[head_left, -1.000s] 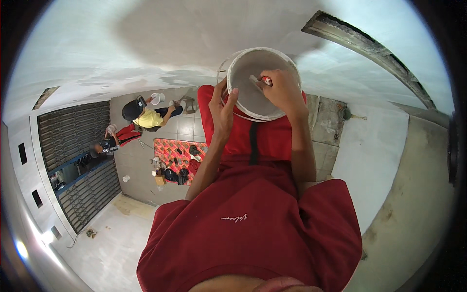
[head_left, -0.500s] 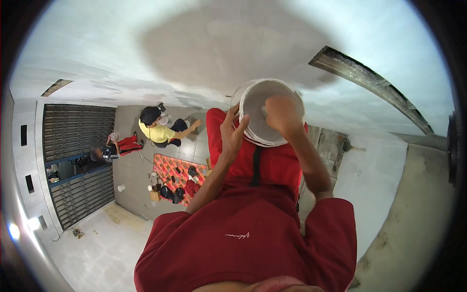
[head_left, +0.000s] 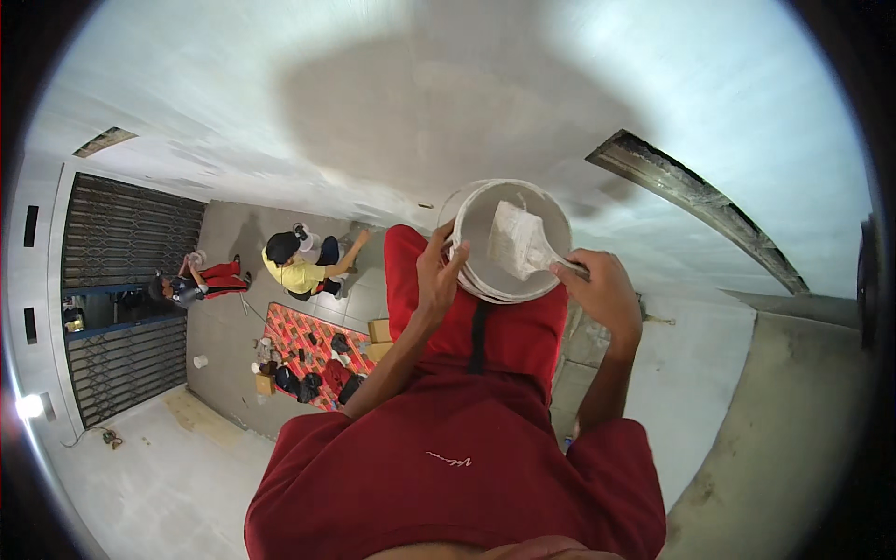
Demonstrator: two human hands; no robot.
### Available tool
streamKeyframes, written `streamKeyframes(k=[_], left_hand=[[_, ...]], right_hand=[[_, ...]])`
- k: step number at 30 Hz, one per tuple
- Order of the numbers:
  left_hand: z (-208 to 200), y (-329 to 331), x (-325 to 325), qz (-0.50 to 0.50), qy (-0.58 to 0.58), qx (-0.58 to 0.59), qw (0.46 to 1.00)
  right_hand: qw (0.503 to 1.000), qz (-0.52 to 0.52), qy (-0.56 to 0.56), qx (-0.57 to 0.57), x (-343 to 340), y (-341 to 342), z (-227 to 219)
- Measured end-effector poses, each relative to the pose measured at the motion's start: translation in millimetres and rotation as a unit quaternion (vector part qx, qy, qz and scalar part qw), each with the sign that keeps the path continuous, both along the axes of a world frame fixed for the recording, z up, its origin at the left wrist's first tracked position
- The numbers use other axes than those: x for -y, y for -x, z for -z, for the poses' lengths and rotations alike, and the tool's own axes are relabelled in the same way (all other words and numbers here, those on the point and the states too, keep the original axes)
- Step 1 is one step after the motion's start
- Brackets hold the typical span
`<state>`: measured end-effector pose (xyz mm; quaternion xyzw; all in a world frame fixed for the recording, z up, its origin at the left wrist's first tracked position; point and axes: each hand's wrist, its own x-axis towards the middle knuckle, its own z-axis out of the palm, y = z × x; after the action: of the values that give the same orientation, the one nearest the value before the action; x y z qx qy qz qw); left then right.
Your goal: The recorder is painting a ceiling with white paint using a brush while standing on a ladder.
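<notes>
A round white bucket point(head_left: 474, 224) with pale grey inner walls is held in front of my red trousers. My left hand point(head_left: 437, 280) grips its left side, the thumb near the rim and the fingers behind the wall. In my right hand point(head_left: 602, 297), at the bucket's right side, is the handle of a wide paintbrush point(head_left: 519, 241). Its broad head, coated in white, is over the bucket's mouth and points up and left. How much paint lies in the bottom is hard to tell.
A pale wall point(head_left: 373, 103) rises ahead, with a long dark recess point(head_left: 695, 201) on the right. To the left, a person in yellow point(head_left: 297, 271) sits on the floor and another point(head_left: 191, 285) is by a folding metal gate point(head_left: 131, 373). A patterned mat point(head_left: 294, 341) carries bags and boxes.
My right hand has come up out of the bucket and moved right, bringing the paintbrush into sight. My left hand keeps its hold on the bucket. The whole view has shifted slightly.
</notes>
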<state>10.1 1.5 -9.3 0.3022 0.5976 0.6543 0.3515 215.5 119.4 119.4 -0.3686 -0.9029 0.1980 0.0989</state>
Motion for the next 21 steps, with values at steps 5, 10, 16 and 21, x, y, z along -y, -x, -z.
streamKeyframes(k=[5,10,16,21], left_hand=[[-3.5,0.8,-8.8,-0.034,-0.014,0.061,0.997],[5.8,7.0,-13.4,-0.051,-0.007,0.064,0.997],[-0.4,2.7,-15.7,-0.071,-0.01,0.099,0.992],[-4.1,3.8,-25.3,-0.091,-0.006,0.126,0.988]], right_hand=[[0.869,0.2,0.41,-0.19,19.1,-21.9,11.1],[0.804,0.254,0.456,-0.284,38.0,-23.9,30.9],[0.768,0.229,0.498,-0.33,49.2,-27.0,38.2],[0.835,0.242,0.385,-0.311,65.8,-22.6,33.3]])
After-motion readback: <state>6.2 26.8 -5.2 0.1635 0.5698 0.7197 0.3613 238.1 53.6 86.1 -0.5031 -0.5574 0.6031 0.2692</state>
